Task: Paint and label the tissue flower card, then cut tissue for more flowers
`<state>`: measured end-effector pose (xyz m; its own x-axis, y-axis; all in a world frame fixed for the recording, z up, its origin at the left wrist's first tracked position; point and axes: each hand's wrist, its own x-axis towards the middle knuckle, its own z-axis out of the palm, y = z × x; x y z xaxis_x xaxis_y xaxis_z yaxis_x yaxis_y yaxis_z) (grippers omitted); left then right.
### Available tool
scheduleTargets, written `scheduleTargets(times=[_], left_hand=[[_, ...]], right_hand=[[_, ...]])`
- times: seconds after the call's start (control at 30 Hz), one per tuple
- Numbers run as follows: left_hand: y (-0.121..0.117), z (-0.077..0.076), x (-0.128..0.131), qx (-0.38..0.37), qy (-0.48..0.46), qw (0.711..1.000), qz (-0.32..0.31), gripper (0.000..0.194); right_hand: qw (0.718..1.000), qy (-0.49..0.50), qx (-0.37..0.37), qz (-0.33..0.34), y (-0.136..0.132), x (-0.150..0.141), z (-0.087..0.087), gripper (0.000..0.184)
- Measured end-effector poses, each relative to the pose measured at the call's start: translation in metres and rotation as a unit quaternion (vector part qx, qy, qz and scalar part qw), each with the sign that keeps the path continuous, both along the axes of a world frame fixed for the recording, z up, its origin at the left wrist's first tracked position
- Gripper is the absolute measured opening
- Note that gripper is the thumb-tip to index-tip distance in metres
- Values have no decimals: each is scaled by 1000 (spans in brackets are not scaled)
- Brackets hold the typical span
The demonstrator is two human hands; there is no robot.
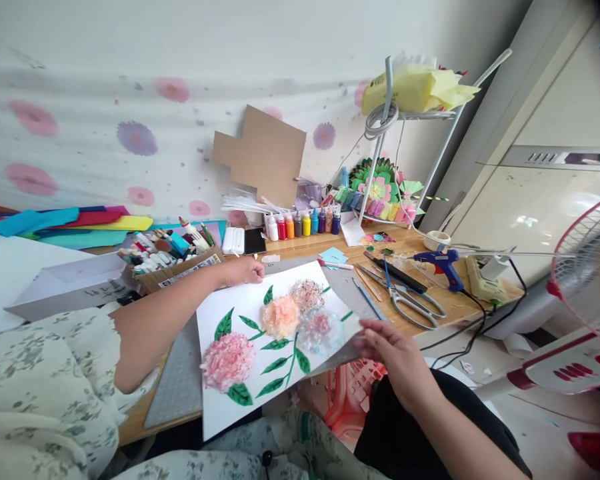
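A white sheet with a flower picture (275,370) lies tilted over the table's front edge, its lower left corner hanging past it. Fluffy pink (227,361), peach (281,317), speckled (308,295) and pale blue (322,331) blossoms stand out from it, among painted green leaves (241,394). With thumb and fingers, my right hand (393,347) pinches the sheet's right corner. My left hand (244,272) is closed at the sheet's upper edge, fingers curled; whatever they grip is hidden. Beneath the sheet is a grey cutting mat (175,387).
To the right lie scissors (413,303), a blue glue gun (443,267) and a paintbrush (366,298). Paint bottles (306,225) line the back, beside a marker box (180,270). A white rack (380,153), a power strip (483,280) and a fan (590,260) stand right.
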<state>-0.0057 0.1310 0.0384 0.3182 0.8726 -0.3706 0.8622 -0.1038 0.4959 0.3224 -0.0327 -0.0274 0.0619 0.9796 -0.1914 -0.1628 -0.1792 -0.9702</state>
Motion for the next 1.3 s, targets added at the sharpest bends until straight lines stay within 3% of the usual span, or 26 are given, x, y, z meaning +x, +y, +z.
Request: scheduleTargets(times=[0.1,0.17,0.37,0.47,0.57,0.67,0.8,0.93,1.1,1.3], left_hand=[[-23,8,-12,9,-76,993,91,28],[-41,7,-21,14,-127,979,157,30],[-97,-23,-34,10,-239,910,340,30],[-116,-38,-28,-1,-274,874,402,28],[-123,-48,-17,-12,-304,844,441,27],[-124,-52,-6,-19,-338,821,460,25],[-122,-51,10,-28,-382,797,466,10],[-120,-47,29,-52,-411,788,455,8],[-112,-45,48,-93,-414,797,429,11],[-104,-43,34,-115,-398,823,389,16]], right_hand=[[999,32,27,14,20,-1,11,58],[999,10,20,40,32,-4,16,57],[983,-133,13,127,42,-27,13,41],[954,-250,36,160,56,-32,13,34],[901,-388,88,176,90,-28,20,25],[823,-516,131,199,137,-20,28,26],[716,-644,133,234,192,-15,31,29],[641,-720,119,239,226,-12,27,29],[605,-757,114,219,251,-6,28,30],[614,-742,184,193,246,-1,45,28]])
